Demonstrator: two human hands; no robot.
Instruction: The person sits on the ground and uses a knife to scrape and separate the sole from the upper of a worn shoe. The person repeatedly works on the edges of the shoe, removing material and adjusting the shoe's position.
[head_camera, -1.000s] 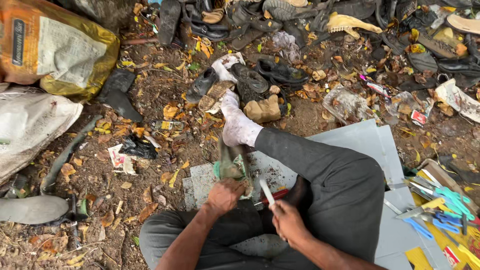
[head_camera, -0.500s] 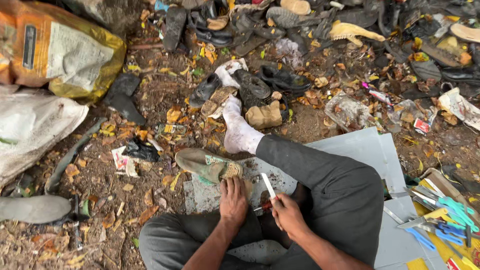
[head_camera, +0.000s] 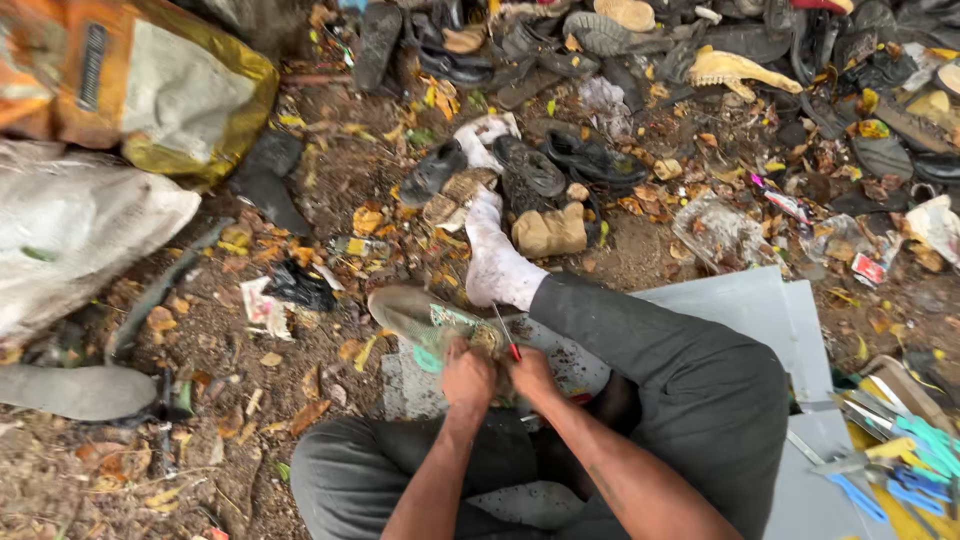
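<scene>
**Both hands close in on the worn shoe**

And the hands have come together now! A moment back the left hand (head_camera: 467, 375) and right hand (head_camera: 532, 372) sat lower on the lap, apart, with the blade held out from the shoe; now they are side by side, pressed up against the heel end of the grey-green shoe (head_camera: 425, 320). The shoe lies sole-side up at the near-left edge of the grey board (head_camera: 740, 320) the person sits on, just beside the white-socked foot (head_camera: 495, 260), and it has shifted only slightly since half a second ago.

The left fingers curl tight onto the shoe's heel, pinning it down. The right fingers pinch a slim red-handled tool (head_camera: 505, 335), its tip standing up against the shoe. So the work has moved from holding to actual contact with the sole.

Containers? A big orange-and-yellow sack (head_camera: 130, 80) bulges at the top-left corner of the ground, a white sack (head_camera: 80, 230) beneath it; what either holds cannot be seen. At the right edge, an open tool tray (head_camera: 900, 470) shows teal- and blue-handled tools. Loose shoes (head_camera: 560, 160) and dry leaves litter the dirt beyond.
</scene>
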